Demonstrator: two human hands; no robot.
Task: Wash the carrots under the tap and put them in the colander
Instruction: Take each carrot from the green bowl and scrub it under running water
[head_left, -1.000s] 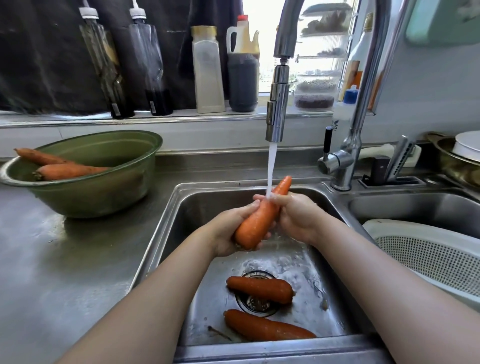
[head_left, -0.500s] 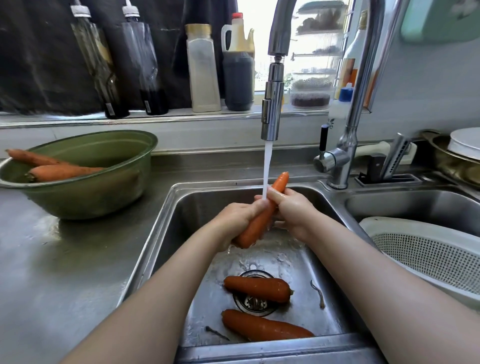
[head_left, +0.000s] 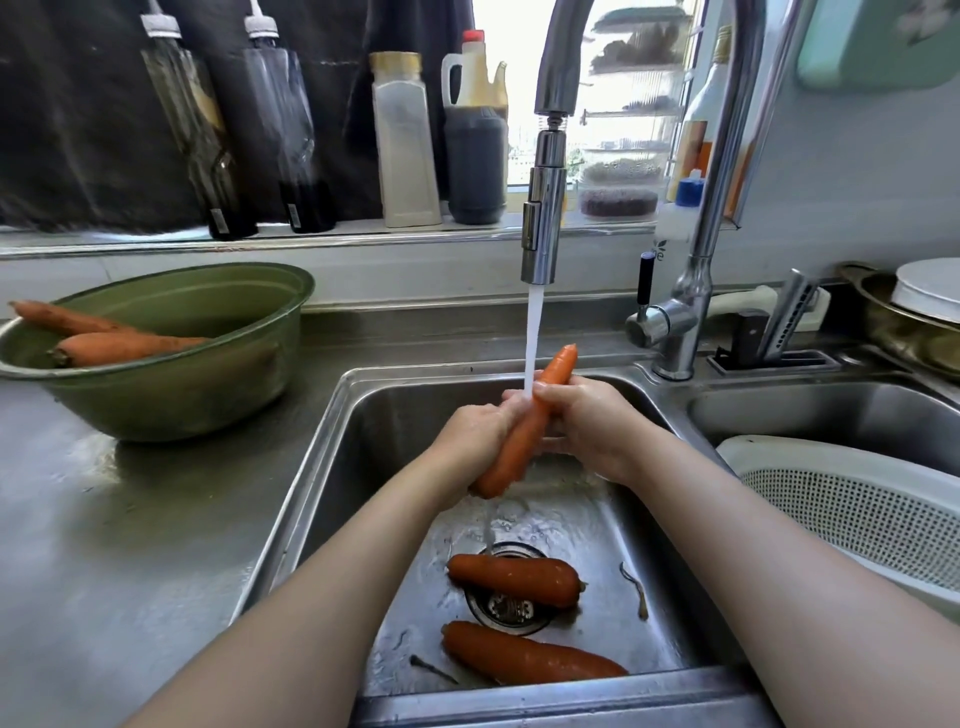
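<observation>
While two bare forearms reach in from the bottom edge, the nearest things are two wet carrots on the floor of the steel sink. The front carrot lies along the near wall. The second carrot lies just behind it, across the drain strainer. A thin root scrap lies to its right.

Above these, over the middle of the basin, both hands clasp the held carrot. The left hand curls round its lower, thicker half from the left. The right hand grips the upper part from the right, thumb across the top. The carrot is tilted, its thick end down toward the person and its narrow tip poking up and away past the fingers. The water stream falls straight onto the spot where the hands meet, and a trickle runs off the thick end toward the drain.

To the right, a white colander sits in the neighbouring basin, only partly in view. To the left, on the steel table, stands a green bowl with two unwashed carrots leaning against its left rim.

Further back, the tap hangs its chrome spray head over the sink, its stem rising behind the divider. On the windowsill behind stand two clear bottles, a pale bottle and a dark jug.
</observation>
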